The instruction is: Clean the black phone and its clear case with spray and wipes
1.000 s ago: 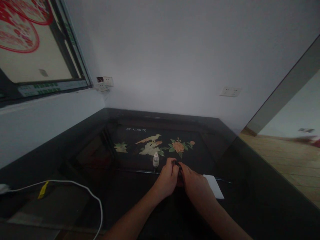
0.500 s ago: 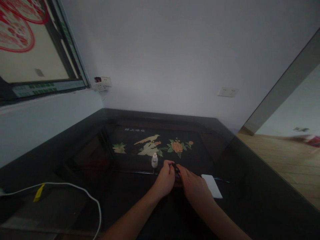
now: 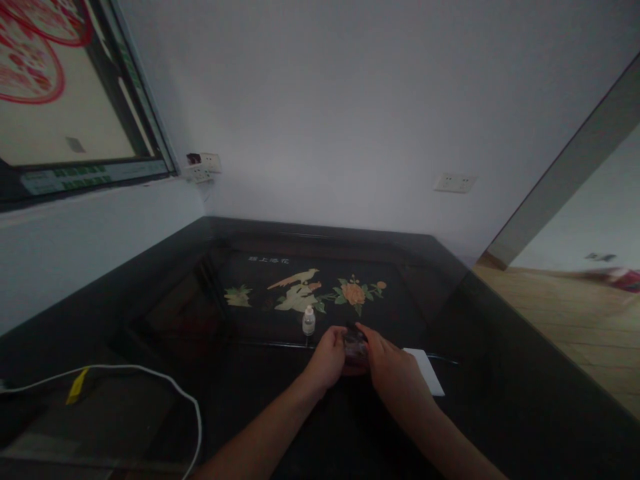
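Observation:
Between my left hand (image 3: 328,357) and my right hand (image 3: 393,363) is a small dark, shiny object (image 3: 356,350) with a faint reddish lower edge. Its kind is too dim to make out. My left fingers close on its left side, and the fingers of my right hand hold the opposite side. Just beyond my left hand a small clear bottle (image 3: 309,323) with a white cap stands upright on the black table (image 3: 280,413). Partly behind my right hand lies a flat white rectangular sheet or card (image 3: 425,371).
A white cable (image 3: 150,371) with a yellow tag (image 3: 77,387) curves over the table's left side. The tabletop bears a bird-and-flower picture (image 3: 300,287). Walls with sockets (image 3: 455,183) rise behind, and a window (image 3: 85,87) is at upper left.
My hands have drawn slightly apart at the fingertips, so more of the dark object's shiny face shows between them. The bottle and white sheet remain in place.

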`<control>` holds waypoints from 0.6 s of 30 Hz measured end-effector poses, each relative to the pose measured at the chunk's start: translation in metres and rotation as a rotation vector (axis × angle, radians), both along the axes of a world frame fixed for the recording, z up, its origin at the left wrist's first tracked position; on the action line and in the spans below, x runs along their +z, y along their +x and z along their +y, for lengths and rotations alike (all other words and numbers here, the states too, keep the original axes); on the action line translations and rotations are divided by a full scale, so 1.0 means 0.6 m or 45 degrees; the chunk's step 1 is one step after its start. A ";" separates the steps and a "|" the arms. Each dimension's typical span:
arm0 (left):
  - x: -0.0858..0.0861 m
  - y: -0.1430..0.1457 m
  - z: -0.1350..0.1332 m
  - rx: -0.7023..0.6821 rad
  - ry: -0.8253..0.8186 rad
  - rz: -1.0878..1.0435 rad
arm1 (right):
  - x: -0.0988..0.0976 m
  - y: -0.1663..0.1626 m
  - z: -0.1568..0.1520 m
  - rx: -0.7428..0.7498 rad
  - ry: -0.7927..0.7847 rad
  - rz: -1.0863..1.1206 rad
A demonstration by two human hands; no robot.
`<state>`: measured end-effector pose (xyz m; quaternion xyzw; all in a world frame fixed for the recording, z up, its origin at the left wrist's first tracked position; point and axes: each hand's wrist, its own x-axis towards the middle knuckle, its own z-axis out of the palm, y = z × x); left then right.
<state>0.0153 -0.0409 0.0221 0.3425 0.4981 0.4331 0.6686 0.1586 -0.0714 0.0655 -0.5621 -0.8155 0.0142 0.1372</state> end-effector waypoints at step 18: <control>0.021 -0.063 0.019 -0.266 0.461 0.547 | 0.012 0.078 0.067 -0.268 -0.139 1.398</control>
